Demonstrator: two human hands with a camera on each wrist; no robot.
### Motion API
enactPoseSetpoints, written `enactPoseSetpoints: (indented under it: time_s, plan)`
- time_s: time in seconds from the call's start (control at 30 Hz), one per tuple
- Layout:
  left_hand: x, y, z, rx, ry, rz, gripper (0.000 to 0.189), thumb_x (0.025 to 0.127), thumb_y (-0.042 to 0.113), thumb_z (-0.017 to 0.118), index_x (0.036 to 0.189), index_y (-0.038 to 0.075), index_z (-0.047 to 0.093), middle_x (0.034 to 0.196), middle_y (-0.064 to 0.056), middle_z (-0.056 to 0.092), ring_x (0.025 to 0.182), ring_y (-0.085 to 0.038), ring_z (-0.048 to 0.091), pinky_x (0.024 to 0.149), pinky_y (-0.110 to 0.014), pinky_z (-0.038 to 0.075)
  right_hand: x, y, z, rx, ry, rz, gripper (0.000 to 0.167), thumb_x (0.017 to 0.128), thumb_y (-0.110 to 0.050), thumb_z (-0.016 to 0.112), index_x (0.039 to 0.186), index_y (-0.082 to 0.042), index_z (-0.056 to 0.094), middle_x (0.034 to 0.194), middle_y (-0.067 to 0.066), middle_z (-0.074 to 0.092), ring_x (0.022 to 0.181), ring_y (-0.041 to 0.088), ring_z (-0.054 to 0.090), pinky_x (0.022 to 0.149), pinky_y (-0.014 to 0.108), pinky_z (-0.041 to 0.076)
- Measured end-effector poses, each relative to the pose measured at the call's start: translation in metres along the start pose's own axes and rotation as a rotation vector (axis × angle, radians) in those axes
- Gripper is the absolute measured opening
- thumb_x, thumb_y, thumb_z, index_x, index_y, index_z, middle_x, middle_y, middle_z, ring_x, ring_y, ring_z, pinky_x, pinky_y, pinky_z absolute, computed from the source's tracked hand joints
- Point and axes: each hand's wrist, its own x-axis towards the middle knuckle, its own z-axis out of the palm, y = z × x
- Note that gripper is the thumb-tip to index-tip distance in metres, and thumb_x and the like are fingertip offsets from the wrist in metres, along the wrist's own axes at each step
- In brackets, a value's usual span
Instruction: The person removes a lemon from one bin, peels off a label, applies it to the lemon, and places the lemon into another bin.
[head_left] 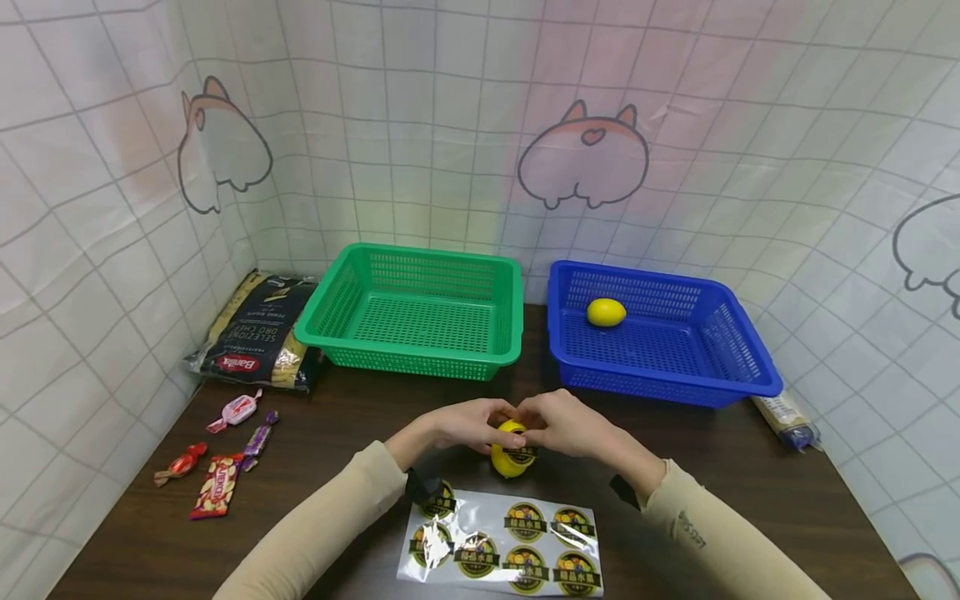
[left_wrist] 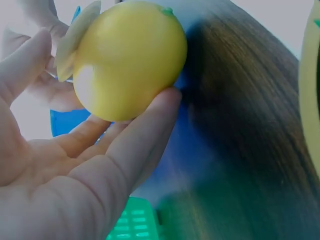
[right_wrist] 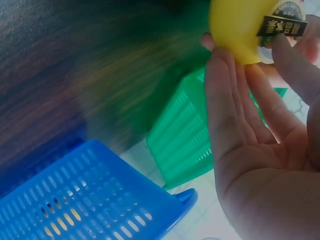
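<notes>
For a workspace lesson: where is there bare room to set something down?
The table is bare between the sweets and left sleeve, and between the right sleeve and blue basket; the green basket is bare inside. It is crowded where the left hand and right hand hold a lemon behind the sticker sheet.

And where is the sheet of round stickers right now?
In the head view, the sticker sheet lies at bottom centre on the table, nearer the person than the lemon held by the left hand and right hand.
</notes>
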Motion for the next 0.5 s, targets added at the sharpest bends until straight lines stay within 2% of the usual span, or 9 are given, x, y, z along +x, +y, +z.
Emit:
enactPoseSetpoints:
  time_s: [0.17,0.23,0.5]
  plan:
    - [0.001,-0.002,0.001,0.028,0.021,0.019,0.060,0.091,0.025,0.071,0.141,0.002,0.046,0.141,-0.015,0.054,0.107,-0.016,0.060,0.085,-0.030,0.056,-0.001,0.000,0.002,0.046,-0.016,0.049,0.032,0.092,-0.022,0.071,0.120,-0.005,0.069,0.109,0.008,0.076,0.094,0.015,0.072,0.076,0.028,0.060]
    - [0.001,-0.004,0.000,0.032,0.024,0.025,0.059,0.091,0.024,0.072,0.140,0.002,0.047,0.138,-0.015,0.056,0.105,-0.016,0.060,0.082,-0.028,0.055,-0.001,0.000,0.003,0.085,-0.026,0.073,0.036,0.093,-0.025,0.070,0.123,-0.005,0.068,0.112,0.009,0.076,0.097,0.018,0.072,0.078,0.030,0.061]
    - [0.001,-0.012,-0.002,0.001,0.006,0.046,0.055,0.093,0.021,0.070,0.140,0.004,0.046,0.137,-0.014,0.058,0.108,-0.016,0.061,0.088,-0.031,0.056,-0.002,0.005,0.010,0.158,-0.038,0.086,0.040,0.096,-0.029,0.066,0.129,-0.006,0.063,0.119,0.011,0.073,0.107,0.023,0.072,0.083,0.034,0.061]
